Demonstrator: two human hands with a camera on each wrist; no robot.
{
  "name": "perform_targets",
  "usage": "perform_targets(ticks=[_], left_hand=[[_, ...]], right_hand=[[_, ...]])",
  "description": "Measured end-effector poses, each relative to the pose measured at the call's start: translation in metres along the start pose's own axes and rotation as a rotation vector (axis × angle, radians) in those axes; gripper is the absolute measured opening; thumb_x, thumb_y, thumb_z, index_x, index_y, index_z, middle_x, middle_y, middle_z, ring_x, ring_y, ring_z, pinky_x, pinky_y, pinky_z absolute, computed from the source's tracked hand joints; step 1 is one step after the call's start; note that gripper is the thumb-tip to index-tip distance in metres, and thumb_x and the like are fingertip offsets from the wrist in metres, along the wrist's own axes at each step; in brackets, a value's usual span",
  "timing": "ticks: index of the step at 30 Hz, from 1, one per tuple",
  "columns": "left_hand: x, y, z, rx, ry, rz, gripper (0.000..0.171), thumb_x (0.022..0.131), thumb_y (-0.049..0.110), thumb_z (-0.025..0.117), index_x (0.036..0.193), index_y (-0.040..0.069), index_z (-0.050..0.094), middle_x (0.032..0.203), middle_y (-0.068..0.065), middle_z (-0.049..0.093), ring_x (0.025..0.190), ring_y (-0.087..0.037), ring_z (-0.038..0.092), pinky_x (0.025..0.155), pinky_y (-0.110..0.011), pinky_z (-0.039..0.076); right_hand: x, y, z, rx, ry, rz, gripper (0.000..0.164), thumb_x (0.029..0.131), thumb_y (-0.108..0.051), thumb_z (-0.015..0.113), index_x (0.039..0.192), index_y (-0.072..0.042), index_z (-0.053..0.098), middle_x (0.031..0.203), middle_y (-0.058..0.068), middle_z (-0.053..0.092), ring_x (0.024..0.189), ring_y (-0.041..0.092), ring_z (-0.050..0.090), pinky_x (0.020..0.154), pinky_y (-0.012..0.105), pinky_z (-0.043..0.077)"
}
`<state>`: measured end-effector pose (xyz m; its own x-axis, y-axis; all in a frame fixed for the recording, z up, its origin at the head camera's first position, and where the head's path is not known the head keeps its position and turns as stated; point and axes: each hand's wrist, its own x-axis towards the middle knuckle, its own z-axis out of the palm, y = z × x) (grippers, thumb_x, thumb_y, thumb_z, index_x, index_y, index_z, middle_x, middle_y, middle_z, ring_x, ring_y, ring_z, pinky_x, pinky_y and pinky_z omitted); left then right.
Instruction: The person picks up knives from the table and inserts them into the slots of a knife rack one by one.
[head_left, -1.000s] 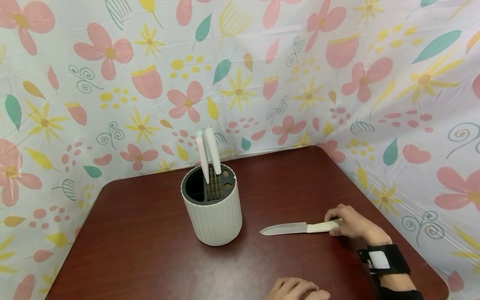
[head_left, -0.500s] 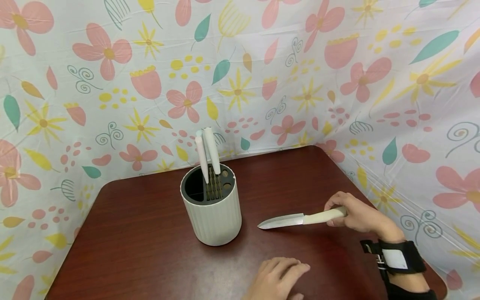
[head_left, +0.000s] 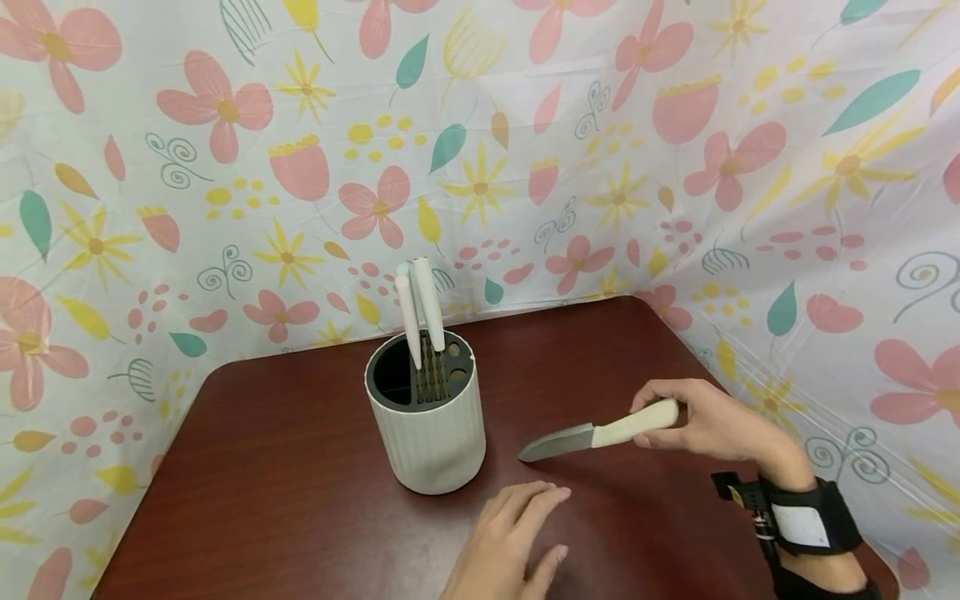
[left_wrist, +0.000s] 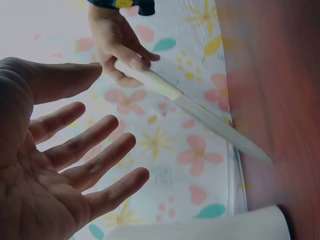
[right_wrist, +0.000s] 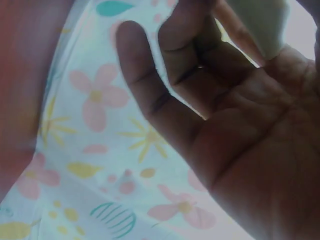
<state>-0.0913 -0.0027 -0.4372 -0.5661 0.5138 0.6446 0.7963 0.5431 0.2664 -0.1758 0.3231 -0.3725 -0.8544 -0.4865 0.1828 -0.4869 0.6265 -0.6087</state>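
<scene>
My right hand (head_left: 708, 421) pinches a kitchen knife (head_left: 630, 427) by its cream handle, which is raised at the butt. The blade (head_left: 557, 443) slants down leftward, its tip close to the tabletop. In the left wrist view the same knife (left_wrist: 155, 82) points away from the right hand's fingers. Part of the handle (right_wrist: 265, 25) shows blurred against the palm in the right wrist view. My left hand (head_left: 504, 542) holds nothing, its fingers extended, between the knife and a ribbed white knife holder (head_left: 431, 442). Two white-handled pieces (head_left: 427, 304) stand in the holder's black slotted top.
The dark red-brown table (head_left: 285, 467) has rounded far corners. A flower-printed cloth (head_left: 300, 167) hangs behind it and along its right side. A black strap (head_left: 810, 517) is round the right wrist.
My right hand has lifted the knife's handle off the table, tilting the blade tip down. The left hand has come further into view, moving forward and left toward the knife holder.
</scene>
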Motion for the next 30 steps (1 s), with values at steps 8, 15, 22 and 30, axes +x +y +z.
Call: perform_targets(ticks=[8,15,22,30], left_hand=[[-0.002,-0.013,-0.013,-0.036,0.147,-0.037,0.063,0.083,0.013,0.08,0.141,0.017,0.055,0.129,-0.001,0.064,0.116,-0.017,0.064,0.094,-0.033,0.055],[-0.003,-0.019,-0.017,-0.057,0.226,-0.067,0.06,0.086,0.012,0.076,0.142,0.014,0.055,0.13,-0.003,0.064,0.116,-0.019,0.065,0.094,-0.035,0.055],[-0.006,-0.022,-0.02,-0.053,0.268,-0.12,0.066,0.083,0.009,0.077,0.145,0.014,0.053,0.132,-0.004,0.064,0.117,-0.021,0.066,0.093,-0.039,0.057],[0.0,-0.023,-0.027,-0.084,0.34,-0.097,0.063,0.087,0.008,0.075,0.145,0.008,0.052,0.132,-0.008,0.064,0.116,-0.021,0.065,0.104,-0.021,0.048]], right_hand=[[0.014,-0.026,0.009,-0.045,0.129,-0.099,0.029,0.084,-0.028,0.085,0.101,-0.027,0.062,0.083,-0.015,0.06,0.069,0.001,0.053,0.063,0.021,0.044],[0.027,-0.042,0.019,-0.007,0.156,-0.144,0.031,0.084,-0.027,0.085,0.105,-0.029,0.062,0.089,-0.016,0.065,0.076,0.003,0.058,0.071,0.022,0.046],[0.041,-0.053,0.03,0.036,0.2,-0.225,0.033,0.086,-0.021,0.083,0.11,-0.03,0.064,0.093,-0.017,0.068,0.08,0.001,0.062,0.073,0.022,0.049],[0.054,-0.07,0.032,0.06,0.251,-0.305,0.038,0.085,-0.013,0.083,0.115,-0.027,0.065,0.092,-0.015,0.068,0.079,0.0,0.061,0.07,0.02,0.052]])
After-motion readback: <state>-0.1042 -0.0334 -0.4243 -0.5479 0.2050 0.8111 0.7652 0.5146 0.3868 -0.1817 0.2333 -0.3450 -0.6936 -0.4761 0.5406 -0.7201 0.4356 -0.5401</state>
